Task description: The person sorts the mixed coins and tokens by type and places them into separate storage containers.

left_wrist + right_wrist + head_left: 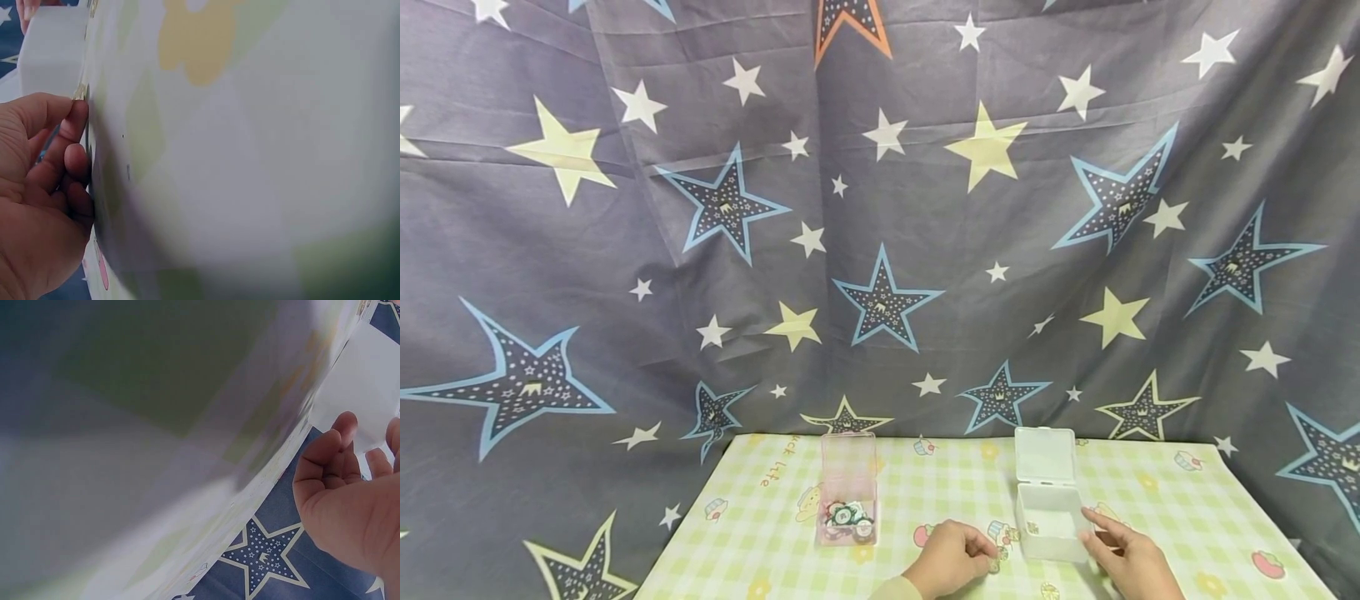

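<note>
My left hand (951, 557) is low over the table, left of the white box (1051, 547). Its thumb and index fingertip pinch a small gold-coloured piece (79, 94) close to the tablecloth; the piece's exact kind is too small to tell. The white plastic box stands with its lid (1045, 455) raised at the back. Inside it, near the left wall, shows another small gold piece (1032, 527). My right hand (1133, 563) is at the box's right side, fingertips against or very near the wall (359, 384), fingers loosely bent.
A pink transparent box (848, 540) with its lid up holds several round green, white and dark pieces, to the left. Another gold piece (1049, 591) lies near the front edge. The checked tablecloth (760, 533) carries printed figures; a star-patterned curtain (880, 217) hangs behind.
</note>
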`<state>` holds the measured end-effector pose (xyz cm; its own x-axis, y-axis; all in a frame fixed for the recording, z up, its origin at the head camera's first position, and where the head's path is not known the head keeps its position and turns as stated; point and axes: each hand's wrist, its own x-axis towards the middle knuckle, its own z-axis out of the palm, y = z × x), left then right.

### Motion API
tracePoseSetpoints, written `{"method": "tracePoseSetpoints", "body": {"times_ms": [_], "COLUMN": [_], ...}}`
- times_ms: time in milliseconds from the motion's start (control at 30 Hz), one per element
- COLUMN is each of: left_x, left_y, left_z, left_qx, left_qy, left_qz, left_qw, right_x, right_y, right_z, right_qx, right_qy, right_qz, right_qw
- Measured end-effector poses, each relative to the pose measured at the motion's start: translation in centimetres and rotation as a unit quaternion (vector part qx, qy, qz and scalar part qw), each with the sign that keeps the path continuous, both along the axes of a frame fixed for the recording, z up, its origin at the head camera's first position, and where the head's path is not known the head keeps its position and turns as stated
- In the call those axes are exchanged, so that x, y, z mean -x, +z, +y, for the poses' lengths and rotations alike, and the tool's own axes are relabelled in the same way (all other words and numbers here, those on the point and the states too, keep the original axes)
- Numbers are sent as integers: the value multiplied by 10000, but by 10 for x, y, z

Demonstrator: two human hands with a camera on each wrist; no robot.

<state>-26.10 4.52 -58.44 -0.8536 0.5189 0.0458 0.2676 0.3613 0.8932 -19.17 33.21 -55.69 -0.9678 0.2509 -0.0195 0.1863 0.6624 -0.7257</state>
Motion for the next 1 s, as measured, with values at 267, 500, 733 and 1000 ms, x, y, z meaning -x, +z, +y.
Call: {"method": "tracePoseSetpoints", "body": {"times_ms": [267, 500, 733, 1000], "left_x": [1, 5, 10, 9], "left_y": [1, 7, 25, 45], "left_z": [0, 2, 18, 43], "left_qx": [-277, -429, -659, -849], "left_qy": [222, 404, 671, 851], "left_qz": [-233, -283, -64, 212], "left_qw": [9991, 9979, 9955, 9925], "right_x": [0, 1, 2, 1], "right_y": [-1, -1, -1, 0], "right_z": [1, 1, 2, 1], "right_qx": [-46, 5, 31, 22], "right_qy": [23, 11, 11, -22], "right_qz": [15, -55, -62, -66], "right_qw": [10000, 10000, 10000, 10000]}}
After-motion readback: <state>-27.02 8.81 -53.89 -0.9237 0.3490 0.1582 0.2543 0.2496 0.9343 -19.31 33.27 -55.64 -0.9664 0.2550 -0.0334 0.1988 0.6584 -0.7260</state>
